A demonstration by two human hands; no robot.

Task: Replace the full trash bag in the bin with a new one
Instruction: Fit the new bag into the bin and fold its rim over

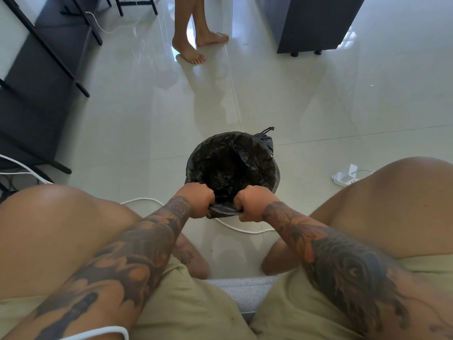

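Note:
A round bin stands on the pale tiled floor between my knees, lined with a black trash bag (231,163) whose mouth is spread open over the rim. My left hand (199,201) and my right hand (252,203) are both closed on the near edge of the bag, with a bunched fold of black plastic stretched between them. Behind the bin, at its far right, lies a tied dark bag (266,138) with its knot sticking up. The bin's own wall is hidden under the plastic.
A white cable (242,230) runs across the floor just below my hands. A white power strip (346,176) lies to the right. Another person's bare feet (193,51) stand ahead. Black furniture legs (61,69) line the left; a dark cabinet (313,25) stands far right.

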